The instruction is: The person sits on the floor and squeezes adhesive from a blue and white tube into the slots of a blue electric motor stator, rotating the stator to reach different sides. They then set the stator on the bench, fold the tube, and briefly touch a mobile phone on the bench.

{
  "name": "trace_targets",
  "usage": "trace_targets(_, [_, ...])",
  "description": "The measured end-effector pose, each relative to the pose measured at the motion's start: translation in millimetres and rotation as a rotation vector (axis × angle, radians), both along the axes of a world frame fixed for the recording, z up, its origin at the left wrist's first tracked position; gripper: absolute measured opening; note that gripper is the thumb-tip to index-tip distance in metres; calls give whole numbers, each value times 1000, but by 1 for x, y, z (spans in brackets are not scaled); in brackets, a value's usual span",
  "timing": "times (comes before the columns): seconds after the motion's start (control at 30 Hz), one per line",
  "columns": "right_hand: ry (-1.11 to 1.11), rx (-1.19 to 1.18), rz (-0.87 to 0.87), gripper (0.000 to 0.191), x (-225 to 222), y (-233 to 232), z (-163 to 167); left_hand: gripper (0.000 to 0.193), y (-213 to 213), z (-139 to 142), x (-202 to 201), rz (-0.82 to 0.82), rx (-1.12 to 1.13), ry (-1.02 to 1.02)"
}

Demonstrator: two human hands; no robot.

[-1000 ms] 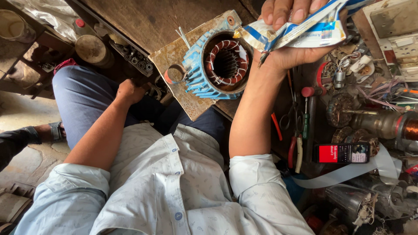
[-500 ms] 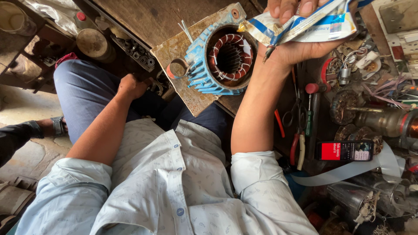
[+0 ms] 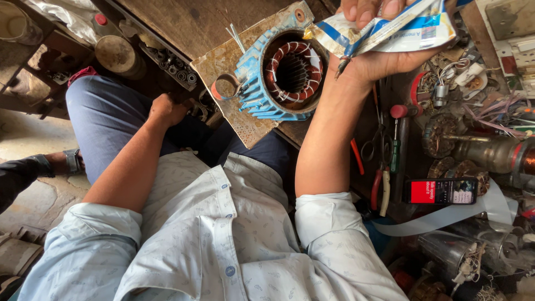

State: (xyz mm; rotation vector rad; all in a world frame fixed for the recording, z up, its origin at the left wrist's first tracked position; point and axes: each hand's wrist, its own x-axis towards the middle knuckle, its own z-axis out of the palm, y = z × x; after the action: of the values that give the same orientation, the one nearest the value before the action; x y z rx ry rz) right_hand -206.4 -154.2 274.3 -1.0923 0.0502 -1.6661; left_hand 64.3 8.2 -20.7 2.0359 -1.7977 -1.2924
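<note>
My right hand (image 3: 379,56) is raised at the top of the view, shut on a flat white and blue plastic packet (image 3: 384,30) with a thin dark tip sticking out below it. Just left of it stands a blue finned motor stator (image 3: 281,75) with copper windings inside, resting on a patterned board (image 3: 234,111) on the wooden bench. My left hand (image 3: 167,108) is closed in a fist, low by my knee at the bench edge; whether it holds anything is hidden.
Right of my arm lie pliers (image 3: 382,187), scissors (image 3: 369,147), a red-capped screwdriver (image 3: 397,134), a phone with a lit screen (image 3: 443,191), a white strip (image 3: 446,220) and wound motor parts (image 3: 490,153). A metal rail with sockets (image 3: 167,61) sits at the bench's left.
My right hand and the packet have shifted slightly up and right in the view. The left hand stays by the knee.
</note>
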Motion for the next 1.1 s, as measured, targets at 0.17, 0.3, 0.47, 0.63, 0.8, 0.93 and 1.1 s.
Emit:
trace_targets(0.17, [-3, 11, -10, 69, -1, 2, -3, 46, 1, 0, 0, 132, 110, 45])
trace_targets(0.3, [16, -25, 37, 69, 0, 2, -4, 47, 1, 0, 0, 115, 136, 19])
trace_targets(0.47, [2, -43, 37, 69, 2, 3, -3, 40, 5, 1, 1, 116, 111, 59])
trace_targets(0.63, [-36, -58, 65, 63, 6, 5, -3, 39, 7, 3, 2, 116, 89, 76])
trace_targets(0.8, [-37, -69, 119, 60, 7, 5, 0, 40, 7, 4, 3, 96, 72, 62])
trace_targets(0.93, [-17, -107, 143, 64, 6, 6, 3, 41, 6, 2, 4, 34, 70, 9])
trace_targets(1.1, [19, -149, 180, 62, 0, 5, 8, 43, 5, 0, 4, -36, 33, -50])
